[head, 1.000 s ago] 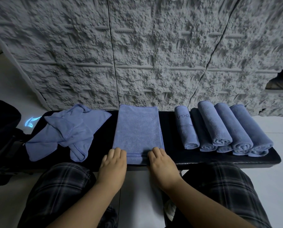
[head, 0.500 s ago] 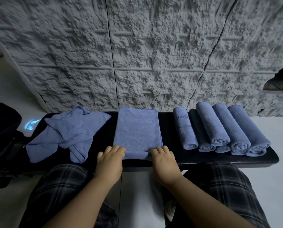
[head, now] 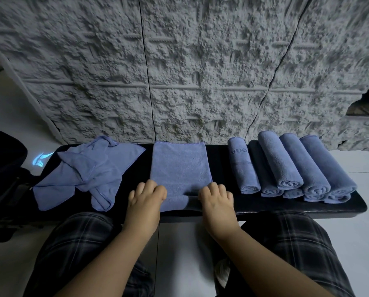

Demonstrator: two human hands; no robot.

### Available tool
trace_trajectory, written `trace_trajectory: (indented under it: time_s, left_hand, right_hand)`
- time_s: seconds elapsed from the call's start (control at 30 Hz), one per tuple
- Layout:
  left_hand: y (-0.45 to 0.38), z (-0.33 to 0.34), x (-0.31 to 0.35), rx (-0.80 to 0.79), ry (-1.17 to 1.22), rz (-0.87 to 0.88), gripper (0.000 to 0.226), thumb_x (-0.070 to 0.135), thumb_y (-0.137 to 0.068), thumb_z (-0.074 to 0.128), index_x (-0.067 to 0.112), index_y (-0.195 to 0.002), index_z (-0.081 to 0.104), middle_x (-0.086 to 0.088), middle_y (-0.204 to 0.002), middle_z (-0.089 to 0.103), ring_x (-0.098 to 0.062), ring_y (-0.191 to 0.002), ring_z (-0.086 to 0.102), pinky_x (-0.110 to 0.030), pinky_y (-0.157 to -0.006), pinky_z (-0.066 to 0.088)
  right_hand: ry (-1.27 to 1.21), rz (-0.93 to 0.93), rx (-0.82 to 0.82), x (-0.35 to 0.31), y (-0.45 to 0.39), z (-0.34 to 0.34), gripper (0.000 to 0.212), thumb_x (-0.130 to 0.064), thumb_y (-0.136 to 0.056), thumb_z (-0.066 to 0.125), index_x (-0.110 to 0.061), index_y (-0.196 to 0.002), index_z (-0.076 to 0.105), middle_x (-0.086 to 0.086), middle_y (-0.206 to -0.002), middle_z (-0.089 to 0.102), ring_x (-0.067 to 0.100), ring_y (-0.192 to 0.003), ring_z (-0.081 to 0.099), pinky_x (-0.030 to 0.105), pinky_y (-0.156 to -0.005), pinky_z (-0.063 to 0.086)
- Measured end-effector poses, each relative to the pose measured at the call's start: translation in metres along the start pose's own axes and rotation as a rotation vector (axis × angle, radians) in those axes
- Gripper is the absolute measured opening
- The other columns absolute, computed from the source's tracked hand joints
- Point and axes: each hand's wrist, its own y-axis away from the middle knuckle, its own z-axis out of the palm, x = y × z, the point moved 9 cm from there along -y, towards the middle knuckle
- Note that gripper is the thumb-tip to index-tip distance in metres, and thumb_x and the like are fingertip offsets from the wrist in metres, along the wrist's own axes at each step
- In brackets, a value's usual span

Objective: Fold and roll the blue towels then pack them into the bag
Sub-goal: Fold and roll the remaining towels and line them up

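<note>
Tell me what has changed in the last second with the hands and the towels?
Both hands, left hand and right hand, have pushed away along the folded towel, rolling its near edge up into a low roll under the fingers. The crumpled towels and the rolled towels stayed put.

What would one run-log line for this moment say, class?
stage: rolling | left hand: grips folded towel near edge | right hand: same | rolled towels: right | loose towels: left

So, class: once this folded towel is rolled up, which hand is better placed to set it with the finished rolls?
Probably the right hand. It grips the folded towel at the near edge on the side facing the rolled towels; the left hand is nearer the crumpled towels.
</note>
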Motion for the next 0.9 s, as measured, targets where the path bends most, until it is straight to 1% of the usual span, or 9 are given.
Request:
trace_trajectory:
  time_s: [0.1,0.17,0.27,0.33,0.4,0.67,0.77,0.83,0.9]
  left_hand:
    - [0.002,0.005,0.015,0.007,0.014,0.086,0.053,-0.018,-0.036,0.066,0.021,-0.069,0.052,0.004,-0.072,0.049,-0.015,-0.072,0.034,-0.032,-0.053,0.042]
    - [0.006,0.009,0.017,0.001,0.028,0.072,0.050,-0.016,-0.038,0.069,0.020,-0.070,0.056,0.005,-0.072,0.052,-0.014,-0.073,0.036,-0.031,-0.053,0.045]
    - [0.013,0.012,0.020,-0.019,0.017,0.061,0.042,0.005,-0.051,0.077,0.022,-0.083,0.055,0.007,-0.081,0.055,-0.016,-0.080,0.044,-0.034,-0.059,0.047]
    - [0.015,0.014,0.024,-0.053,-0.013,0.084,0.053,0.020,-0.054,0.081,0.026,-0.098,0.052,0.006,-0.088,0.058,-0.019,-0.085,0.052,-0.036,-0.064,0.049]
    - [0.014,0.017,0.025,-0.087,-0.030,0.092,0.064,0.023,-0.053,0.084,0.030,-0.106,0.049,0.005,-0.088,0.058,-0.022,-0.083,0.057,-0.038,-0.065,0.050]
    - [0.006,0.023,0.022,-0.131,-0.016,0.092,0.054,0.020,-0.049,0.091,0.028,-0.098,0.069,0.002,-0.079,0.051,-0.021,-0.074,0.057,-0.037,-0.065,0.050]
    - [0.002,0.023,0.018,-0.108,0.004,0.113,0.062,0.005,-0.050,0.087,0.031,-0.103,0.067,0.006,-0.084,0.053,-0.019,-0.079,0.056,-0.036,-0.069,0.051]
    - [0.001,0.023,0.017,-0.109,-0.009,0.122,0.070,-0.003,-0.045,0.084,0.032,-0.103,0.066,0.007,-0.087,0.055,-0.019,-0.079,0.058,-0.035,-0.070,0.051]
    - [0.001,0.021,0.016,-0.124,-0.016,0.122,0.075,-0.007,-0.040,0.081,0.032,-0.102,0.066,0.007,-0.088,0.057,-0.018,-0.077,0.060,-0.034,-0.069,0.051]
  right_hand:
    - [-0.022,-0.111,0.015,-0.015,0.002,0.000,0.022,-0.004,-0.054,0.062,-0.014,-0.073,0.059,0.004,-0.074,0.052,0.021,-0.065,0.049,0.029,-0.052,0.044]
    - [-0.029,-0.119,0.019,-0.018,0.005,0.005,0.019,-0.005,-0.064,0.048,-0.012,-0.077,0.060,0.006,-0.075,0.052,0.020,-0.070,0.040,0.028,-0.054,0.046]
    - [-0.076,-0.086,0.003,-0.017,0.008,0.008,0.033,-0.010,-0.068,0.033,-0.010,-0.087,0.060,0.005,-0.081,0.053,0.021,-0.072,0.042,0.027,-0.060,0.045]
    - [-0.088,-0.082,-0.002,-0.017,0.008,0.006,0.032,-0.014,-0.068,0.036,-0.011,-0.092,0.057,0.004,-0.084,0.055,0.021,-0.071,0.049,0.027,-0.060,0.045]
    - [-0.085,-0.091,-0.027,-0.017,0.007,0.007,0.031,-0.014,-0.070,0.037,-0.012,-0.095,0.056,0.003,-0.086,0.056,0.020,-0.072,0.053,0.026,-0.061,0.047]
    - [-0.022,-0.151,-0.098,-0.019,0.003,0.011,0.039,-0.016,-0.072,0.034,-0.012,-0.093,0.067,0.002,-0.087,0.061,0.019,-0.076,0.059,0.027,-0.067,0.052]
    - [-0.029,-0.142,-0.115,-0.016,0.002,0.012,0.027,-0.015,-0.071,0.053,-0.012,-0.093,0.068,0.003,-0.086,0.062,0.020,-0.075,0.062,0.028,-0.070,0.054]
    - [-0.033,-0.139,-0.142,-0.012,0.001,0.015,0.036,-0.013,-0.059,0.074,-0.012,-0.095,0.068,0.002,-0.085,0.063,0.020,-0.074,0.063,0.028,-0.071,0.055]
    - [-0.058,-0.130,-0.144,-0.007,0.000,0.016,0.047,-0.013,-0.052,0.081,-0.013,-0.097,0.067,0.000,-0.085,0.062,0.019,-0.074,0.063,0.028,-0.072,0.055]
